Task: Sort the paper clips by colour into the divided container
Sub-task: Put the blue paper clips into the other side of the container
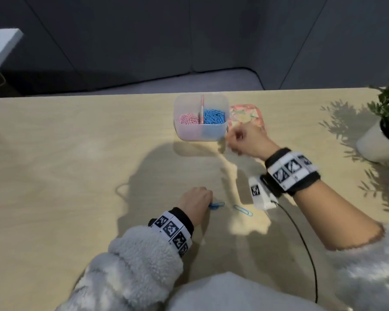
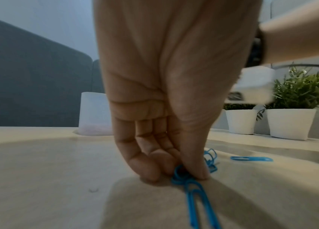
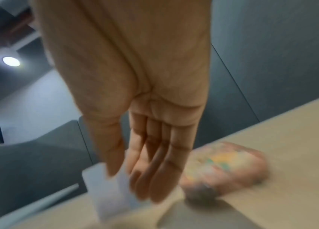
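Pinching a small bunch of blue paper clips [image 2: 182,178] against the desk [image 1: 65,164], the left hand [image 1: 195,202] has its grip closed on them, with one more blue clip [image 1: 243,210] lying just to its right. The right hand [image 1: 245,140] hangs beside the divided container [image 1: 201,131], fingers straight and loose, holding nothing. Pink clips [image 1: 188,119] fill its left compartment, blue ones [image 1: 214,116] its right, near the desk's far edge; a floral lid [image 1: 245,113] lies beside it.

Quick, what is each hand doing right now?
Left hand: pinching blue paper clips on the table.
Right hand: open, fingers straight, holding nothing.
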Demonstrator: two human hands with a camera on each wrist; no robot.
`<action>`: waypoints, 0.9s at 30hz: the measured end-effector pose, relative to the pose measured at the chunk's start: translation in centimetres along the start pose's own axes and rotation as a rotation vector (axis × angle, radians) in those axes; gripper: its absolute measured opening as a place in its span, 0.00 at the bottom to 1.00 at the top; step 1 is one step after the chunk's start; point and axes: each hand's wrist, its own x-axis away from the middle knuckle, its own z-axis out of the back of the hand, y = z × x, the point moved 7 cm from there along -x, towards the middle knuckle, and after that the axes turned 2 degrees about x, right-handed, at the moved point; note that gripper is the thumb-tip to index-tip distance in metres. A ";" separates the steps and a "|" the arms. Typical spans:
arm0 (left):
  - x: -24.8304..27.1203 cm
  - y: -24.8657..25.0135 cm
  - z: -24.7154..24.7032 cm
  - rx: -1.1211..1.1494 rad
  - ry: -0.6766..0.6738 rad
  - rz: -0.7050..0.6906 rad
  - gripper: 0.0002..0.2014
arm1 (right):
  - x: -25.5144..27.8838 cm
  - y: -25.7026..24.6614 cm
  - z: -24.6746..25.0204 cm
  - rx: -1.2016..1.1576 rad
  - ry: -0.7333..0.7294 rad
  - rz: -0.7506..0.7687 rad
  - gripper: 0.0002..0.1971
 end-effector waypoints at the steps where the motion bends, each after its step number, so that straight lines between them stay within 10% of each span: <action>1: -0.1 -0.1 -0.1 0.006 -0.009 -0.006 0.09 | 1.7 1.7 -1.7 0.021 -0.094 -0.017 0.05; 15: -0.5 -1.5 1.7 0.244 -0.085 -0.030 0.07 | 10.9 8.9 -8.4 0.197 -0.123 -0.027 0.06; 27: -5.4 -5.1 15.4 0.532 0.291 0.025 0.16 | 9.2 0.2 -15.2 0.458 -0.460 0.356 0.15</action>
